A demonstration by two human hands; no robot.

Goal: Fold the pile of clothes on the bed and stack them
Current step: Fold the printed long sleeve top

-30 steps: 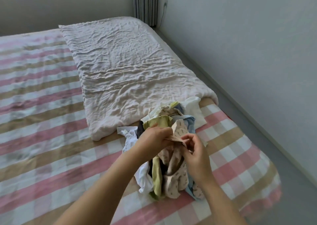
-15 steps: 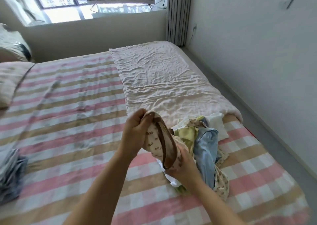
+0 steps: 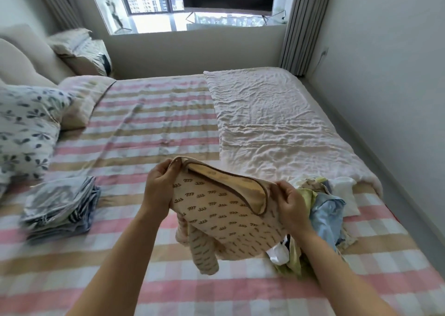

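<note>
1. Left hand (image 3: 157,190): the fingers (image 3: 168,174) are curled round one end of the brown-trimmed opening on a beige printed garment (image 3: 224,217), pinching the edge with the thumb on top.
2. Right hand (image 3: 292,206): same deal on the other end of that trim, with its fingers (image 3: 283,188) bent over the fabric and gripping it.
3. The garment is held up off the bed (image 3: 144,127) between the two hands. The opening is pulled wide, so the pale yellow inside shows. One limb of it (sleeve or leg, can't tell) dangles down over the checked sheet.
4. The unfolded pile (image 3: 325,209) sits on the bed just beside and behind the right hand, near the bed's right edge. It's a jumble of light blue, yellow-green and white bits. The far side of the pile touches the end of the crumpled pale quilt (image 3: 277,127).
5. A folded stack (image 3: 60,207) of grey-blue and striped stuff lies on the left side of the bed, well apart from the pile. It's kinda blurry, so no idea how many pieces.
6. Other stuff: a floral pillow (image 3: 21,127) and a pinkish pillow (image 3: 84,96) are at the left. There's a window (image 3: 192,2) on the far wall, with a grey curtain (image 3: 303,21) beside it.
</note>
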